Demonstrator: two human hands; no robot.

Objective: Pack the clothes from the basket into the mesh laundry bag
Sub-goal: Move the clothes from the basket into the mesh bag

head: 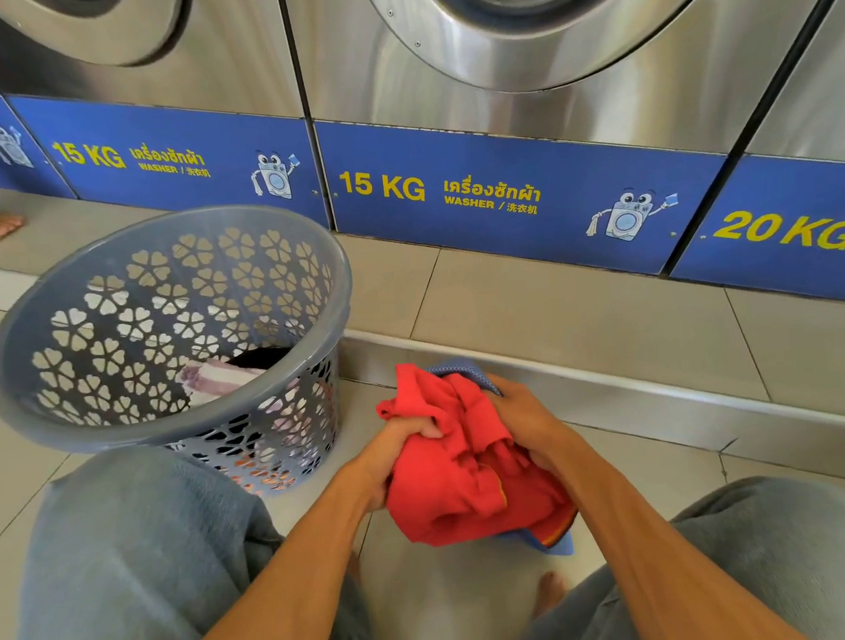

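Observation:
A bunched red garment (457, 486) sits between both hands, low in the middle of the view. My left hand (397, 451) grips its left side and my right hand (528, 423) grips its right side. A blue mesh laundry bag (466, 369) shows as an edge behind the garment and a corner below it; most of it is hidden. The grey perforated basket (49, 324) stands tilted on the floor to the left, with a striped white-and-pink cloth (219, 378) and something dark inside.
Steel washing machines with blue panels (501, 193) line the back. A metal step edge (623, 393) runs along the tiled floor in front of them. My knees in grey trousers (139, 563) flank the hands. Another person's bare foot (1, 226) is at far left.

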